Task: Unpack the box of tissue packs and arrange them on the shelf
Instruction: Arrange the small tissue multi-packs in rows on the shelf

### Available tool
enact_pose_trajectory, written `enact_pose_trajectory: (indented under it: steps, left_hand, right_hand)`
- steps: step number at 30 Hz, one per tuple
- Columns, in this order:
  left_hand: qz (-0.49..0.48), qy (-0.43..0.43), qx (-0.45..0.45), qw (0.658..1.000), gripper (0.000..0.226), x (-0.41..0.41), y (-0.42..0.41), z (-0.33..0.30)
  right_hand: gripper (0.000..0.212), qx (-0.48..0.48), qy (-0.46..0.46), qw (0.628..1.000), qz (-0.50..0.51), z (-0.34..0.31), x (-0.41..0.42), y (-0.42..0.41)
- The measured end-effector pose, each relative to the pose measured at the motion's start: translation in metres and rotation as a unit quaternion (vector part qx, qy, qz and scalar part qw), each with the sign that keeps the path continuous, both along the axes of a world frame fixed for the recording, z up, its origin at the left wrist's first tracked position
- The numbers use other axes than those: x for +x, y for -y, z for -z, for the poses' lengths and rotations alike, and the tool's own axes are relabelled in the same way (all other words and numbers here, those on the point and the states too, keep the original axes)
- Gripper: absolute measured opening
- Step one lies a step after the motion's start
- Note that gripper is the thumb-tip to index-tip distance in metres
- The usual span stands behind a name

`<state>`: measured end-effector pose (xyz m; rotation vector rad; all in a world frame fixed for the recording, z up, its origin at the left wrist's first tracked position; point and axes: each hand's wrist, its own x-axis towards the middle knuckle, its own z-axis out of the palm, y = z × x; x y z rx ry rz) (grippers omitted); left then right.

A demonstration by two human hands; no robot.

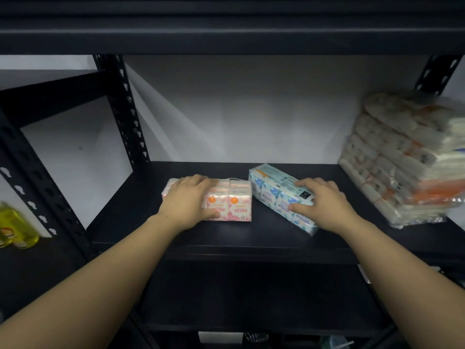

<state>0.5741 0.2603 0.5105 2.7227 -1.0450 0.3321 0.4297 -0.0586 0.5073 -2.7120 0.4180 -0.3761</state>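
Both hands are on the black shelf point(251, 235), each one on a pack of tissues. The left hand point(191, 197) lies over the pink pack point(234, 205): its fingers are curled over the top and back of the pack and the thumb presses the front face, so it grips the pack. This pack stands square to the shelf edge, with two printed faces turned to the camera; the small orange text reads "rose scented mini tissue".

The right hand point(324, 200) holds the blue pack point(274, 190) at its near end – the fingers are bent over the top and the thumb is against the front side. The blue pack lies at an angle, its far end pointing toward the back wall and to the left, its near end toward the shelf edge. The two packs are near each other but do not touch; a narrow dark gap of shelf shows between them.

At the right end of the same shelf there is a stack point(402, 157) of wrapped tissue packs, white with orange marks, which leans a little and looks blurred. It is well apart from the blue pack.

On the left, past the perforated black post point(125, 112), yellow bottles point(15, 227) stand on a neighbouring shelf – only part of them is visible.
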Motion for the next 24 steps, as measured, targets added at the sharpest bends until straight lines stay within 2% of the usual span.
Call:
enact_pose_trajectory:
  steps: [6, 11, 17, 19, 21, 24]
  left_hand:
    - [-0.009, 0.001, -0.002, 1.0, 0.088, 0.009, 0.002, 0.002]
    - [-0.006, 0.018, -0.016, 1.0, 0.089, 0.012, 0.0, 0.011]
    - [-0.025, -0.001, -0.006, 1.0, 0.095, 0.009, 0.011, -0.001]
    - [-0.039, -0.006, -0.016, 0.999, 0.093, 0.005, 0.018, -0.004]
    - [-0.052, -0.014, -0.025, 0.998, 0.085, 0.002, 0.024, -0.006]
    - [-0.045, -0.029, -0.032, 0.998, 0.078, -0.002, 0.036, -0.012]
  right_hand:
    - [0.063, -0.064, -0.037, 0.997, 0.009, -0.007, 0.0, 0.024]
    - [0.063, -0.101, -0.045, 0.994, -0.011, -0.02, 0.019, 0.013]
    - [0.084, -0.075, -0.066, 0.993, -0.062, -0.026, 0.061, -0.015]
    - [0.082, -0.097, -0.085, 0.99, -0.051, -0.026, 0.07, -0.018]
    - [0.074, -0.069, -0.07, 0.994, -0.041, -0.029, 0.073, -0.014]
    - [0.067, 0.029, 0.018, 0.998, -0.044, -0.038, 0.063, -0.006]
